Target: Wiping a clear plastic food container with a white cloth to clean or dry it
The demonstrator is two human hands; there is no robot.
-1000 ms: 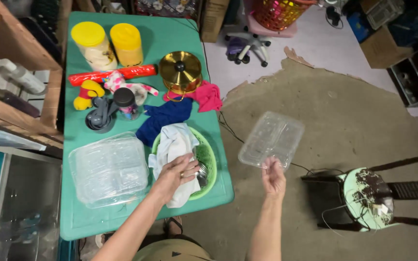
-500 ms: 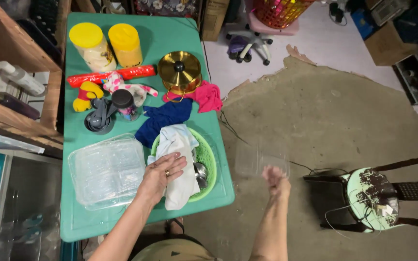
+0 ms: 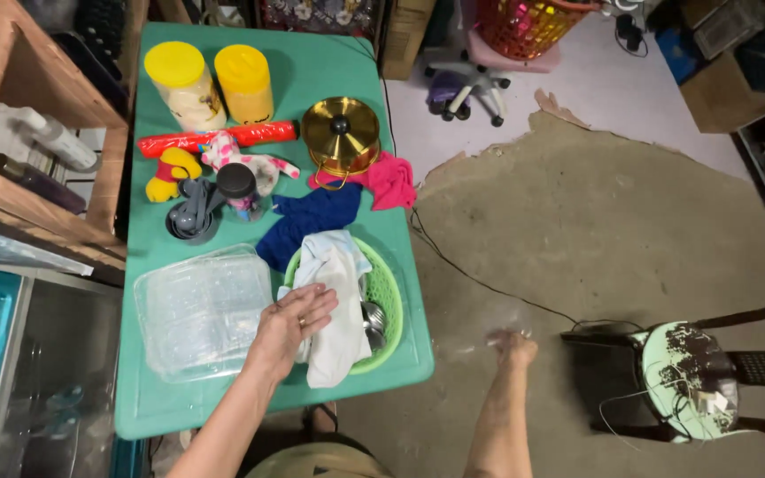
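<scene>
The left hand (image 3: 298,320) lies flat, fingers spread, on a white cloth (image 3: 334,301) draped over the rim of a round green plastic basket (image 3: 390,292) on the green table (image 3: 347,80); it grips nothing. Just left of it sits a clear plastic food container (image 3: 198,310). The right hand (image 3: 513,345) hangs out over the concrete floor (image 3: 595,230), well apart from the table, blurred; whether it is open or holds anything cannot be told. A pale green stool (image 3: 692,381) stands near it.
</scene>
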